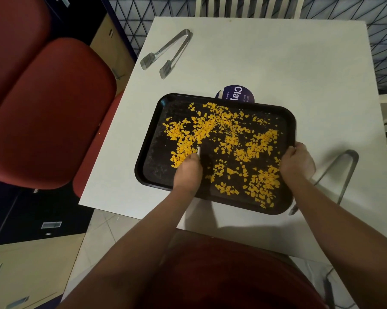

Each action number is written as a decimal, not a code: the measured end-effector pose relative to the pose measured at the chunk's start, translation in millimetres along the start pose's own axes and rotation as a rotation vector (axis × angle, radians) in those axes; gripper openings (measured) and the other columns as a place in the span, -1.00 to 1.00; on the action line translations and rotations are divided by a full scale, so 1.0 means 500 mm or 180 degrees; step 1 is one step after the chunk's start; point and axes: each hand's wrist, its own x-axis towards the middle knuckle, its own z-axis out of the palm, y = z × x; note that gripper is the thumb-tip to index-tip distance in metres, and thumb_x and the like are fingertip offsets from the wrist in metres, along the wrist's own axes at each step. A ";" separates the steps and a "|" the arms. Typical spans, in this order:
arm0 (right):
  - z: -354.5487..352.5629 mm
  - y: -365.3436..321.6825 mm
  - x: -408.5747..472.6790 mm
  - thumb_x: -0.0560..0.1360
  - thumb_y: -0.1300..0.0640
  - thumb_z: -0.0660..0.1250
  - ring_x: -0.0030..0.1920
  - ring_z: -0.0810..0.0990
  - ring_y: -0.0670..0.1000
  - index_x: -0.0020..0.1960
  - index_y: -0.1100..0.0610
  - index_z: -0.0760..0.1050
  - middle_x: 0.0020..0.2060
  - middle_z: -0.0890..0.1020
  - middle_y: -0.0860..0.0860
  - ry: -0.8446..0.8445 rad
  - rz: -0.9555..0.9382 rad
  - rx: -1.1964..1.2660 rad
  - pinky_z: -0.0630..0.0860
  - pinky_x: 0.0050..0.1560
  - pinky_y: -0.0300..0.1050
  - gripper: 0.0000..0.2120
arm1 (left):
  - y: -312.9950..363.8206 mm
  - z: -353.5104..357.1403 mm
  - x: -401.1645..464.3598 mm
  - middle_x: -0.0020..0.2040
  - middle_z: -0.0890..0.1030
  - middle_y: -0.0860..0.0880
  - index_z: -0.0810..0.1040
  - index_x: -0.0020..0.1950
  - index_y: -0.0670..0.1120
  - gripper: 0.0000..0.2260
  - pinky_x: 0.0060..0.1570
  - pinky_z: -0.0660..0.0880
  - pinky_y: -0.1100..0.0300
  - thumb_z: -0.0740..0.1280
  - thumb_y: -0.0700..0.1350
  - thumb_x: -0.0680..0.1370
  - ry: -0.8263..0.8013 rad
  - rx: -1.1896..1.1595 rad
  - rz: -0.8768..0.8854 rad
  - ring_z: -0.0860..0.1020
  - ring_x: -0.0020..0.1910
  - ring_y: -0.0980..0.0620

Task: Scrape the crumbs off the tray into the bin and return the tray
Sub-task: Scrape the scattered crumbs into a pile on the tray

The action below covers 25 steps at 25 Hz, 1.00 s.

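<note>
White table (266, 63) fills the middle of the room, and a black tray (151, 152) sits on it, full of little orange crumbs (255, 150). On the near side of the tray, the left hand (188, 172) is closed around a small white scraper (198, 150) that touches the crumbs. On the right edge of the tray, the right hand (296, 163) grips the rim. I think the scraping is just starting. Next, the crumbs need pushing into 1 pile. No bin shows.
</note>
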 end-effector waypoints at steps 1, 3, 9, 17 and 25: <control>-0.001 -0.001 -0.001 0.59 0.03 0.02 0.06 0.55 0.23 0.26 0.15 0.42 0.08 0.59 0.18 0.0009 -0.0007 0.0007 0.45 0.08 0.06 -0.64 | -0.012 -0.006 0.001 0.02 0.54 -0.19 0.41 0.12 -0.24 -0.82 -0.16 0.43 0.06 0.12 -0.18 0.62 0.0077 -0.0013 -0.0094 0.55 -0.03 -0.17; -0.002 -0.003 0.000 0.59 0.04 0.03 0.07 0.54 0.24 0.27 0.16 0.42 0.09 0.59 0.19 0.0021 0.0000 -0.0020 0.44 0.08 0.06 -0.64 | -0.024 -0.012 -0.003 0.02 0.53 -0.20 0.41 0.10 -0.25 -0.82 -0.17 0.40 0.06 0.11 -0.17 0.62 0.0141 0.0029 -0.0022 0.54 -0.03 -0.20; -0.005 -0.009 -0.003 0.61 0.06 0.04 0.11 0.52 0.26 0.27 0.18 0.41 0.13 0.57 0.22 0.0041 0.0104 0.0001 0.44 0.06 0.06 -0.66 | -0.046 0.007 -0.034 0.03 0.50 -0.18 0.40 0.08 -0.21 -0.82 -0.09 0.47 -0.05 0.12 -0.12 0.62 -0.0503 0.0233 0.0767 0.55 -0.05 -0.21; -0.017 -0.028 -0.013 0.61 0.08 0.02 0.11 0.52 0.28 0.27 0.18 0.40 0.14 0.54 0.26 -0.0018 0.0241 -0.0055 0.43 0.04 0.06 -0.66 | -0.050 -0.037 -0.010 0.06 0.49 -0.19 0.40 0.12 -0.22 -0.81 -0.15 0.38 0.01 0.11 -0.12 0.63 -0.0663 0.0192 0.0881 0.54 -0.03 -0.21; -0.014 -0.034 -0.015 0.61 0.05 0.01 0.15 0.49 0.28 0.27 0.18 0.38 0.16 0.53 0.25 -0.0083 0.0304 0.0146 0.43 0.15 0.16 -0.65 | -0.091 -0.052 0.011 0.03 0.54 -0.21 0.41 0.13 -0.19 -0.82 -0.13 0.41 -0.01 0.14 -0.12 0.61 -0.0462 0.0204 0.0792 0.55 -0.03 -0.24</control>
